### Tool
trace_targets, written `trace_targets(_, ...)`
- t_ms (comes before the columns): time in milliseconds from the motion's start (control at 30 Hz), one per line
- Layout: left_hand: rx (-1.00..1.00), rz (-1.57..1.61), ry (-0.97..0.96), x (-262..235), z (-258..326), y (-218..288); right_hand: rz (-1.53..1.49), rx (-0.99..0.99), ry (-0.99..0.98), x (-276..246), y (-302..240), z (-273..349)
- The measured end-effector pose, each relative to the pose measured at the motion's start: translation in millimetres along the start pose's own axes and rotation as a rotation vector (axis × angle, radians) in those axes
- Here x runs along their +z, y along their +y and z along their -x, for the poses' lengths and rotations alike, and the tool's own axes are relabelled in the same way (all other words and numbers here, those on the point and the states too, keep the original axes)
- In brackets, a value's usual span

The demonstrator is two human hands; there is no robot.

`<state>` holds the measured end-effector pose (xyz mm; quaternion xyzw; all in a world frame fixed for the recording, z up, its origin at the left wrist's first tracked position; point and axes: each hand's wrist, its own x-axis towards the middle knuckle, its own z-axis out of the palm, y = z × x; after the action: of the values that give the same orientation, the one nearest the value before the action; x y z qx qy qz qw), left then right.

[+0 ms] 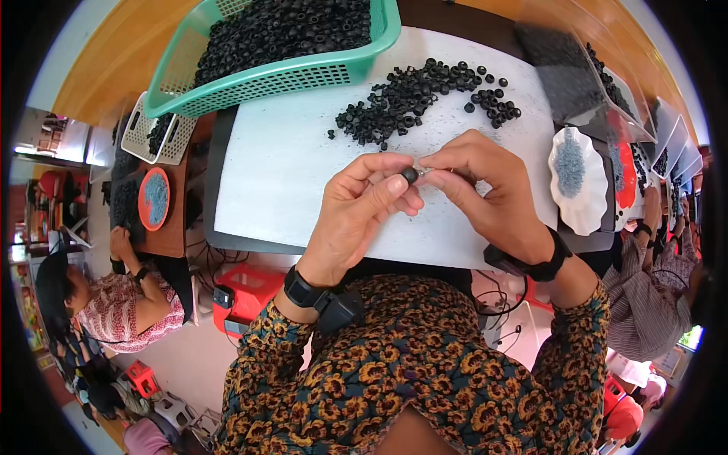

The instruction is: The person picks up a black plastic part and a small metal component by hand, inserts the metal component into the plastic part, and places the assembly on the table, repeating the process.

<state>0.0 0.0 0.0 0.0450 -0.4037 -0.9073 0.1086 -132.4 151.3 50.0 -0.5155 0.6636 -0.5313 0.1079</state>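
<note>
My left hand pinches a small black rubber ring between thumb and forefinger. My right hand meets it from the right, fingertips closed on a thin silvery pin that touches the ring. Both hands hover over a white board. A loose pile of the same black rings lies on the board just beyond the hands.
A green plastic basket full of black rings stands at the far left of the board. A white scalloped dish with small grey-blue parts sits at the right. Other people work at neighbouring tables left and right.
</note>
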Motion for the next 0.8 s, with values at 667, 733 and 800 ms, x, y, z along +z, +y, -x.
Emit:
trace_targets(667, -0.046, 0.292, 0.089, 11, -3, -3, 0.025, -0.001, 0.005, 4, -1, -3)
trace_targets(733, -0.051, 0.285, 0.069, 11, -3, -3, 0.012, 0.007, 0.015, 4, 0, -4)
trace_targets(800, -0.057, 0.278, 0.048, 13, -3, -2, 0.0, 0.015, 0.026, 3, 1, -4)
